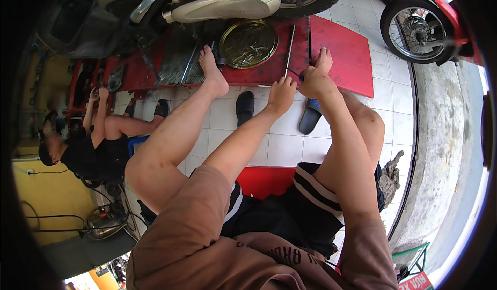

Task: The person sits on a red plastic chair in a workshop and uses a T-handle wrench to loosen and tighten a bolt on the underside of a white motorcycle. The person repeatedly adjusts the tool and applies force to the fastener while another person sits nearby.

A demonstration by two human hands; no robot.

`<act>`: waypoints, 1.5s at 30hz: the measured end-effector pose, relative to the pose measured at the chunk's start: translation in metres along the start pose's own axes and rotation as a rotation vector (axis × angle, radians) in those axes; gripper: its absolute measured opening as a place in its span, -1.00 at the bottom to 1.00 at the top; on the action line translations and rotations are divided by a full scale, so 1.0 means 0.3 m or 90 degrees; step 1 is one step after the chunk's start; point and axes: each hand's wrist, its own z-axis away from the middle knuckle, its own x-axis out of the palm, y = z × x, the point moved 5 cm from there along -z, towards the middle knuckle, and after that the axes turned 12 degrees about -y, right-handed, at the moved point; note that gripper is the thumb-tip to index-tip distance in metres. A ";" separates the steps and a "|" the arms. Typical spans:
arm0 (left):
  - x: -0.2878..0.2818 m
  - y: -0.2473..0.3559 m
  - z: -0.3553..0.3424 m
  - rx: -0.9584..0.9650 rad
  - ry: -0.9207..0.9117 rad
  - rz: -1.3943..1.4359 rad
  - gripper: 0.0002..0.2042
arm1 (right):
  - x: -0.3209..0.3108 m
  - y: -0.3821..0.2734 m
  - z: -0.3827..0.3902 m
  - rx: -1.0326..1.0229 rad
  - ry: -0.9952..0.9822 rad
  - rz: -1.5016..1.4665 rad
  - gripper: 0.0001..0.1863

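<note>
My left hand [282,96] is at the near edge of the red platform, its fingers closed at the lower end of a long thin metal rod [291,44]. Beside it my right hand [317,84] is closed around a slim dark tool [295,73], which points toward the rod; its exact kind is too small to make out. The two hands nearly touch. Left of the rod, a round metal tray [224,46] with several small metal parts lies on the platform. My bare feet rest on the platform on either side.
The red platform [341,52] carries a scooter [228,5] at the far side. Dark sandals [244,108] lie on the white tiles below my hands. Another person [77,150] sits at the left with raised hands. A red motorcycle's wheel [417,28] stands at the far right.
</note>
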 end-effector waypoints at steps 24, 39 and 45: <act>-0.016 -0.196 -0.068 0.004 0.088 0.294 -0.89 | -0.017 0.023 0.037 -0.012 0.164 -0.008 -0.74; -0.023 -0.472 -0.287 -0.064 -0.065 0.102 -0.79 | -0.060 -0.009 0.080 0.033 0.045 -0.110 -0.76; -0.040 -0.474 -0.317 -0.031 -0.086 0.126 -0.78 | -0.074 -0.024 0.080 0.036 -0.010 -0.115 -0.78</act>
